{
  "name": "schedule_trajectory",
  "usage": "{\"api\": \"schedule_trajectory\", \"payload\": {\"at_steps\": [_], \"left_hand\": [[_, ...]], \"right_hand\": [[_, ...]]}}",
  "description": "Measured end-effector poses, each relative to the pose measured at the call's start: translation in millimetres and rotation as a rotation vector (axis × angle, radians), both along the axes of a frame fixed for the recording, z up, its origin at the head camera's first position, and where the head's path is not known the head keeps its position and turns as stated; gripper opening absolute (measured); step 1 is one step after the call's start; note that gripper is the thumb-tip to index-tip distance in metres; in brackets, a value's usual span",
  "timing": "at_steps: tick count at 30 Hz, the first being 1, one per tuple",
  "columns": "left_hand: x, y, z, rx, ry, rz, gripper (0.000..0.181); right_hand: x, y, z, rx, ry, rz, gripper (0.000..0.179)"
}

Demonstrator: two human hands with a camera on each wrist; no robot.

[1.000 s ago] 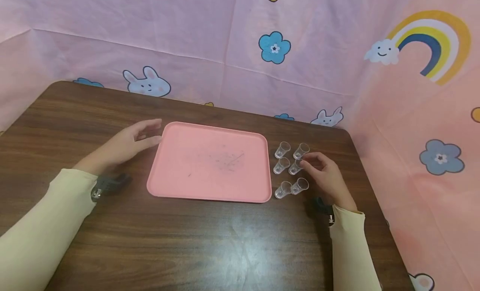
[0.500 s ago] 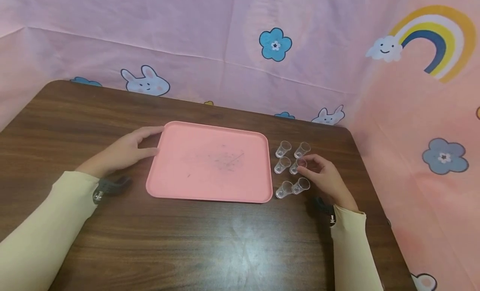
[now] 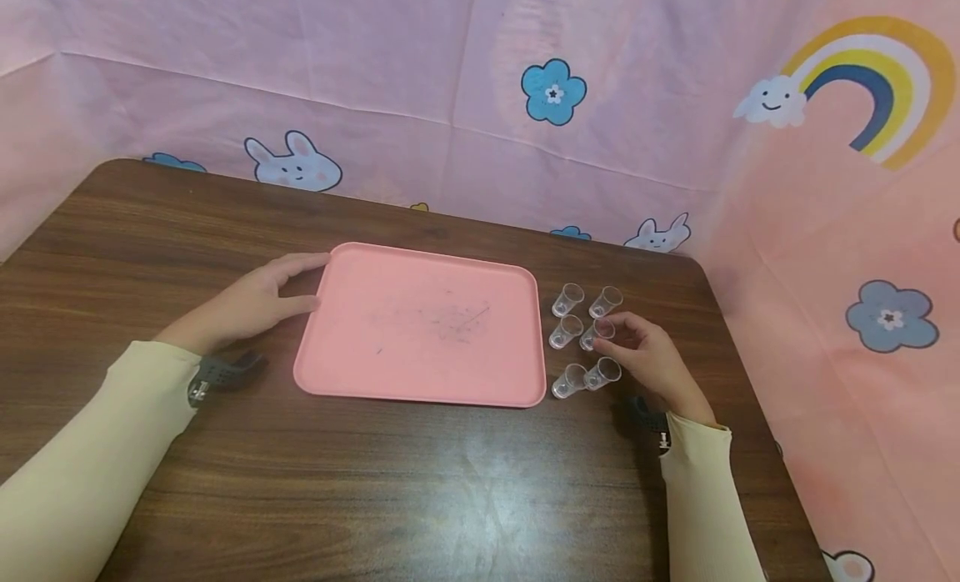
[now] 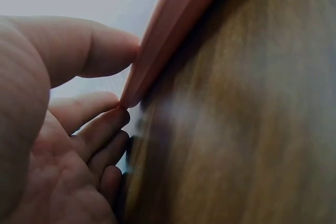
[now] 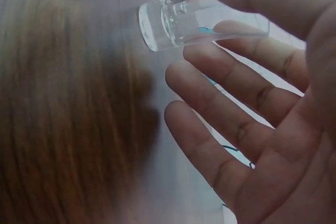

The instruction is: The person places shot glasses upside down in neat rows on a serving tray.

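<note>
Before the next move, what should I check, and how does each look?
1. Left hand at the tray: ok, touching its left rim.
2. Right hand on a cup: ok, the middle row's right-hand one.
3. Firm grip on that cup: cannot tell.
4. Six cups upright: ok, all standing beside the tray.
5. Gap between the two front cups: cannot tell, they overlap in view.
6. Tray unmarked: not ok, dark marks show.
</note>
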State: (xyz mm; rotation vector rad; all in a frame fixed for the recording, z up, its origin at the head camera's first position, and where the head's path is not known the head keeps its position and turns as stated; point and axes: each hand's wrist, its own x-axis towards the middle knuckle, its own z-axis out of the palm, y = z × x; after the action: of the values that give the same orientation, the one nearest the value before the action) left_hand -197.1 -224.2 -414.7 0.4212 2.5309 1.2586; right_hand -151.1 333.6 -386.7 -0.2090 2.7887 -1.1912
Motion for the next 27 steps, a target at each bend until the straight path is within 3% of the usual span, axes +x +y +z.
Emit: {"api": "schedule_trajectory", "payload": {"at_steps": [9, 20, 27], "left_hand": [[1.0, 0.3, -0.5, 0.011, 0.008, -0.016, 0.069], [1.4, 3.2, 0.1, 0.030, 0.014, -0.025, 0.069], [1.2, 1.1, 0.0, 0.016, 0.008, -0.019, 0.070]], "right_hand": [[1.9, -0.6, 6.0, 0.032, 0.077, -0.012, 0.032], [7.3, -4.0, 24.1, -0.020, 0.213, -0.044, 0.030], [8.8, -10.3, 31.7, -0.056, 0.235, -0.056, 0.030]]}}
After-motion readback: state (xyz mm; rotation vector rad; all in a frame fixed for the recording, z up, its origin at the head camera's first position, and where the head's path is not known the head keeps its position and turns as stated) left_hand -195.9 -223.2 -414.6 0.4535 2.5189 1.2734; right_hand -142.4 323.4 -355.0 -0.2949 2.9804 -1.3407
